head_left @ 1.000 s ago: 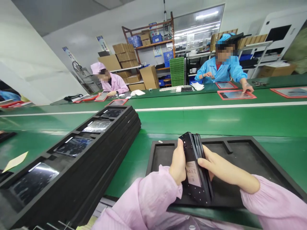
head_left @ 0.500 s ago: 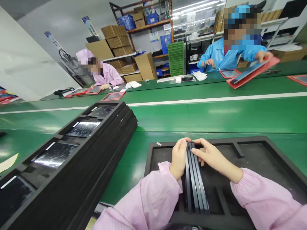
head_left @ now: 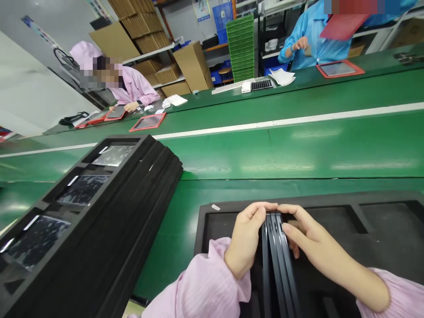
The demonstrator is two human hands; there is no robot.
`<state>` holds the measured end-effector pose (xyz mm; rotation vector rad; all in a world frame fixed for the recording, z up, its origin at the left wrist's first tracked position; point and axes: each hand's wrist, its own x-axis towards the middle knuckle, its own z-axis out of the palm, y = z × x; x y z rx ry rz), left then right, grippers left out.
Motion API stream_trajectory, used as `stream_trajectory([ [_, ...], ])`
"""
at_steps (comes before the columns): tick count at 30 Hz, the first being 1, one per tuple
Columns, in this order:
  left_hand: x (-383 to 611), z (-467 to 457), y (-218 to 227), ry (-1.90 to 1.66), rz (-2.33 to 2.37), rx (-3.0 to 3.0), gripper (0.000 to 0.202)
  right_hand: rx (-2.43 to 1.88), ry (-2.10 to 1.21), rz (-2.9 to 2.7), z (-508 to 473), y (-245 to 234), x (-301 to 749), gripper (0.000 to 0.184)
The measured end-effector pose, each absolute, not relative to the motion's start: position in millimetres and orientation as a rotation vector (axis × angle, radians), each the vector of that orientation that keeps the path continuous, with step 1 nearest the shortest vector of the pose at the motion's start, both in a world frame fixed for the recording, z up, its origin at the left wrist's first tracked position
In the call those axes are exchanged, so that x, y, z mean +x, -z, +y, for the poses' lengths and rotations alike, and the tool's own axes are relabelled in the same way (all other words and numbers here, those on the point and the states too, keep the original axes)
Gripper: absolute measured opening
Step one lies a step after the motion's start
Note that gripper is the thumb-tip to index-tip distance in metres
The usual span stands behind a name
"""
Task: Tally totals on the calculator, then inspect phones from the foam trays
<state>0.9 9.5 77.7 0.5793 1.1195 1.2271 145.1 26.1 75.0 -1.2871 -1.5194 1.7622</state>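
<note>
My left hand point(head_left: 247, 236) and my right hand point(head_left: 303, 234) clasp a small stack of thin black tablets point(head_left: 277, 265) held on edge between them, fingers curled over the top edges. The stack stands over a black foam tray point(head_left: 380, 212) with open pockets, lying on the green bench right in front of me. Both pink sleeves reach in from the bottom of the view.
A tall stack of black foam trays point(head_left: 109, 207) with tablets in the top pockets stands at my left. Beyond runs a green conveyor point(head_left: 281, 145). A person in pink point(head_left: 132, 86) and a person in blue point(head_left: 308, 33) work across it with red-framed tablets point(head_left: 147, 121).
The tablets swung from showing their labelled back to standing edge-up and came down into the tray. My view tipped downward. The person in blue lifted a red tray.
</note>
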Motion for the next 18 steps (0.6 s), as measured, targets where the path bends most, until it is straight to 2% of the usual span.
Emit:
stream_trajectory([
  [8,12,6,-74,-1.397,1.140,0.576,0.024,-1.210,-1.701,-1.585,25,-74,145,0.038],
  [13,12,7,-72,-1.392,1.116,0.601,0.013,-1.161,-1.630,-1.625,28,-71,143,0.034],
  [16,11,8,-71,-1.395,1.108,0.651,0.012,-1.125,-1.514,-1.724,30,-70,147,0.032],
  [18,11,8,-72,-1.394,1.114,0.682,0.014,-1.074,-1.284,-1.914,29,-75,153,0.031],
])
